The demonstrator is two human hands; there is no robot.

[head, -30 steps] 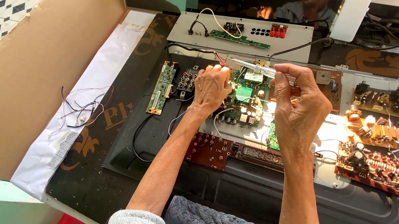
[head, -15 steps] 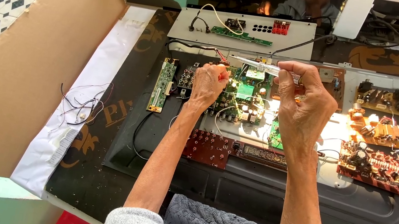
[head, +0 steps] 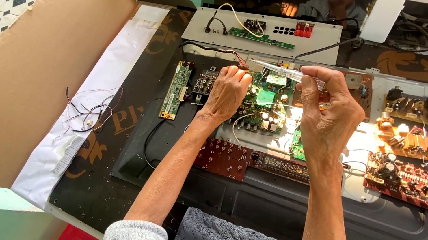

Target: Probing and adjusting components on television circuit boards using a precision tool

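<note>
Left hand (head: pixel 226 94): centre frame, palm down on the green board (head: pixel 264 102), fingers curled at its upper left corner by a red-wired plug (head: pixel 242 64); whether it pinches anything cannot be told.
Right hand (head: pixel 328 108): right of centre, fingers closed around a slim probe (head: pixel 273 68) held level, tip pointing left above the board.
Narrow green board (head: pixel 176 90): left of the left hand.
Red board (head: pixel 225 158): below centre.
Amplifier boards (head: pixel 409 178): right.
Grey panel (head: pixel 321 45): top centre.
Cardboard (head: pixel 24 63): left.

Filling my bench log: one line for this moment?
left hand: on green circuit board | right hand: holds slim tool, tip above board
</note>
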